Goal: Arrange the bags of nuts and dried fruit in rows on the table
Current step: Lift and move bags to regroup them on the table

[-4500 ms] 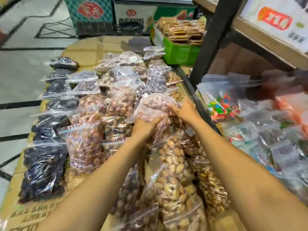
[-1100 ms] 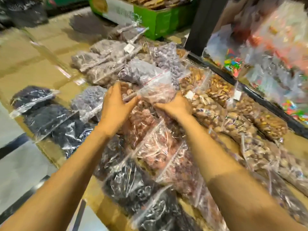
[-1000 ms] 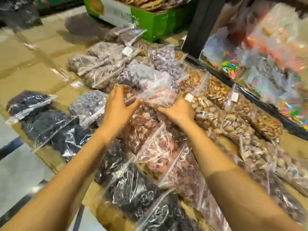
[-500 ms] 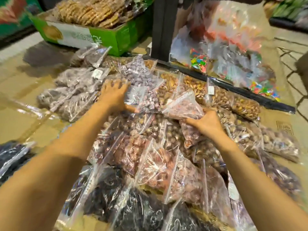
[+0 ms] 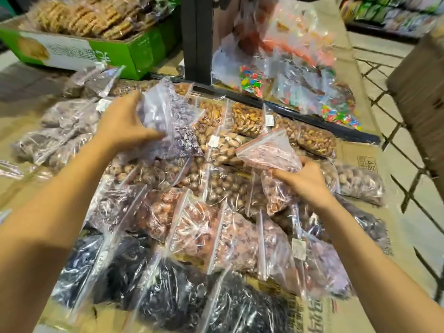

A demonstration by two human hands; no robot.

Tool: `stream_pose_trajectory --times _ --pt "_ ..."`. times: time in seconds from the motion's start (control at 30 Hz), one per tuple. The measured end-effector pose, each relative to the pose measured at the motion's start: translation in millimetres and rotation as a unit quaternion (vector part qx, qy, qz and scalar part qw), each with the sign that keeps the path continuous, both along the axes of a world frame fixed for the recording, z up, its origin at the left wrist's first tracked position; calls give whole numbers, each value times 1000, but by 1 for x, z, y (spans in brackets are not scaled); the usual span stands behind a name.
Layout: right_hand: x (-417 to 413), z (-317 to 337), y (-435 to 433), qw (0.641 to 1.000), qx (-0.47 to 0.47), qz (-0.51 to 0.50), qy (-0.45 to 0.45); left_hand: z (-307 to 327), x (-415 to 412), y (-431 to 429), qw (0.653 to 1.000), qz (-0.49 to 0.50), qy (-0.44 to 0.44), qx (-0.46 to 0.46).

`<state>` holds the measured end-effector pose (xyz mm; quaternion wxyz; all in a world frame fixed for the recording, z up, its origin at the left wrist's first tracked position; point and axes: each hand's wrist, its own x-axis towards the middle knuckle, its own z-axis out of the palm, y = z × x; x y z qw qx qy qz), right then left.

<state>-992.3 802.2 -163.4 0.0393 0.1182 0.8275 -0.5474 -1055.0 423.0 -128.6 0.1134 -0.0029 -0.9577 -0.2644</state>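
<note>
Location type: retail shop, loose-goods sales area. Indicators: clear zip bags of nuts and dried fruit, sorted by kind, cover a desk lined with flattened cardboard. Several bags carry small white labels. A green display carton of stacked biscuits stands at the far edge. Bags of coloured sweets lie beyond a dark upright post. Shelving with packaged goods runs along the background.
</note>
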Motion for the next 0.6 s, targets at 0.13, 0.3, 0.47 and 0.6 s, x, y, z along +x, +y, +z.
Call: stream_pose_trajectory --times 0.13,0.3,0.47,0.6 --pt "26 13 28 999 -36 15 15 36 34 37 946 62 70 310" --pt "64 15 84 995 -31 92 26 54 91 113 930 57 92 353" --pt "96 -4 157 972 55 229 10 39 157 204 946 118 69 296" --pt "117 -22 210 954 85 288 -1 22 212 271 931 169 55 319"
